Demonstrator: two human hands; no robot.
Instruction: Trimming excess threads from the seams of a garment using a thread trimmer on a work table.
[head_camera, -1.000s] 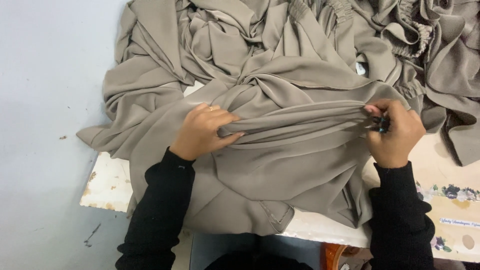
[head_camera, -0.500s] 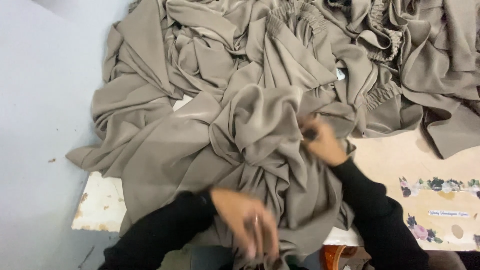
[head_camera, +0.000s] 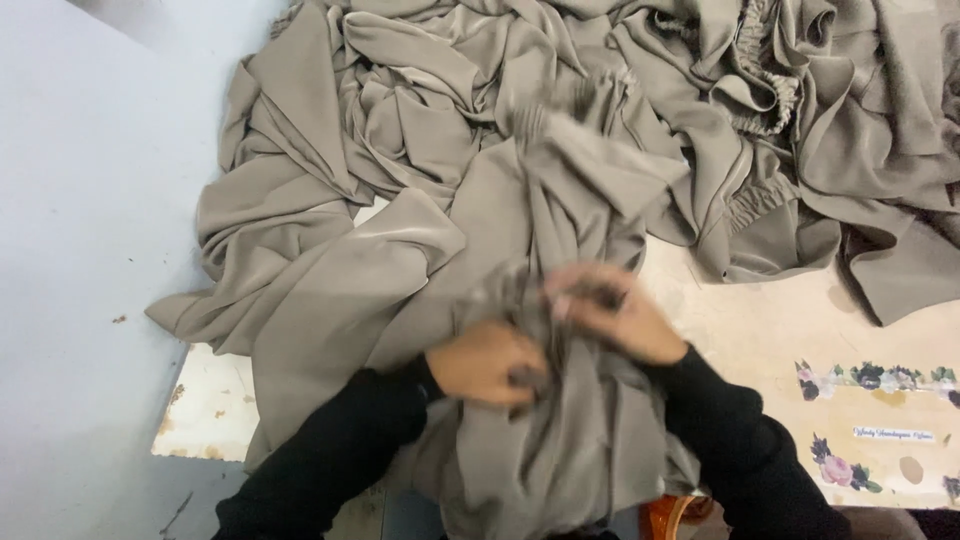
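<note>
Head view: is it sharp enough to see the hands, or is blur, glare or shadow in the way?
Head view: the left hand and right hand are smeared by motion blur, as is the grey cloth just above them; the outer folds, the table and its flower stickers read sharper; the light is soft and even, with no glare and only faint shadows in the folds.

I see both hands bunched into the taupe fabric (head_camera: 400, 290) heaped on the table (head_camera: 760, 320): left hand (head_camera: 485, 362) gripping a fold, right hand (head_camera: 610, 310) just beside, blurred.
</note>
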